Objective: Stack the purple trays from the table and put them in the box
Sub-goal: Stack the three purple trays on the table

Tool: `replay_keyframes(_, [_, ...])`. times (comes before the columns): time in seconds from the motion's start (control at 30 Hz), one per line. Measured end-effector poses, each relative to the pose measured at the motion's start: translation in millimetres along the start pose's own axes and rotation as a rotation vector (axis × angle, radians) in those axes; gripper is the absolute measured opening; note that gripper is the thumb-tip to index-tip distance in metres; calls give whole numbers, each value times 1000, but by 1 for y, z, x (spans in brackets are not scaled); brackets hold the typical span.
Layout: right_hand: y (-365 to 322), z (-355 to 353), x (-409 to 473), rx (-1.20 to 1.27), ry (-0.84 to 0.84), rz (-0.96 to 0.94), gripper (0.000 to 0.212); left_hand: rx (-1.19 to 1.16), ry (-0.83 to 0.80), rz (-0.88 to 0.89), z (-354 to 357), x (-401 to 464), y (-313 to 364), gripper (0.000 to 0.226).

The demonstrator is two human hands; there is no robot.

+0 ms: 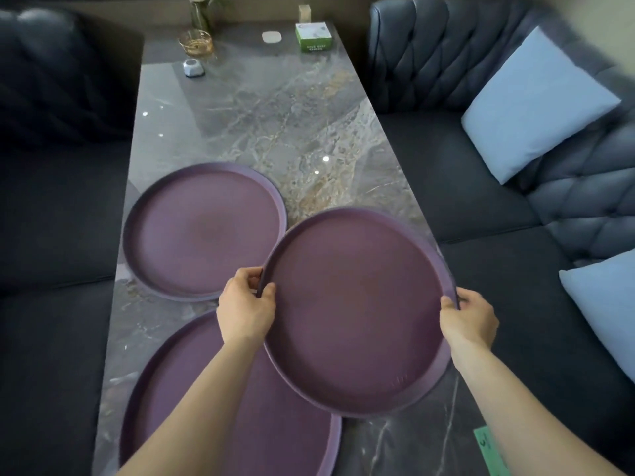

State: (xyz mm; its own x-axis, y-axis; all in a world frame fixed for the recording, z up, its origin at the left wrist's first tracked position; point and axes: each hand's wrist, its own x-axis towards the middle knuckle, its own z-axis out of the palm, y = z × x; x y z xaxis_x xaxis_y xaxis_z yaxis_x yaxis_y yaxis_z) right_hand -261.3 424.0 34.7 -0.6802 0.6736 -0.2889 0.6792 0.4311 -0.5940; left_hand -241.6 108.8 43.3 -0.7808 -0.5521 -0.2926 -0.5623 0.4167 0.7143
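Here the left hand (245, 309) and right hand (469, 319) each clasp opposite rims of a round purple plastic tray (357, 304), tilted above the grey marble table (275, 111). Another purple tray (204, 230) lies beyond the left hand, a third (275, 424) beneath the left forearm.

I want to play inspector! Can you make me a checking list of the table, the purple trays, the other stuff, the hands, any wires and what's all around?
Surface: marble table, glossy, grey with brown veins.
Job's things: three purple trays; held tray lifted and overlapping the near tray; far tray flat on the table. Box: nothing seen.
Clutter: glass dish, small white gadget, white pad, green carton at the far end; green paper at the near edge.
Hands: left hand and right hand grip the held tray's rim.
Cables: nothing seen.
Surroundings: dark sofa, pale blue cushions.
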Motion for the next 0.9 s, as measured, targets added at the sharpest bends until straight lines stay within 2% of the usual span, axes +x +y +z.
replay_keyframes(0.2, [12, 33, -105, -32, -57, -103, 22, 130, 76, -53, -85, -20, -84, 26])
replay_keyframes(0.43, [48, 84, -201, -123, -127, -145, 25, 240, 100, -143, -156, -40, -174, 29])
replay_keyframes(0.67, [64, 95, -233, -274, -55, -172, 38, 296, 50, -85, -163, -50, -207, 40])
replay_keyframes(0.9, [64, 93, -222, -256, -21, -150, 40, 315, 40, -34, -151, -44, -209, 38])
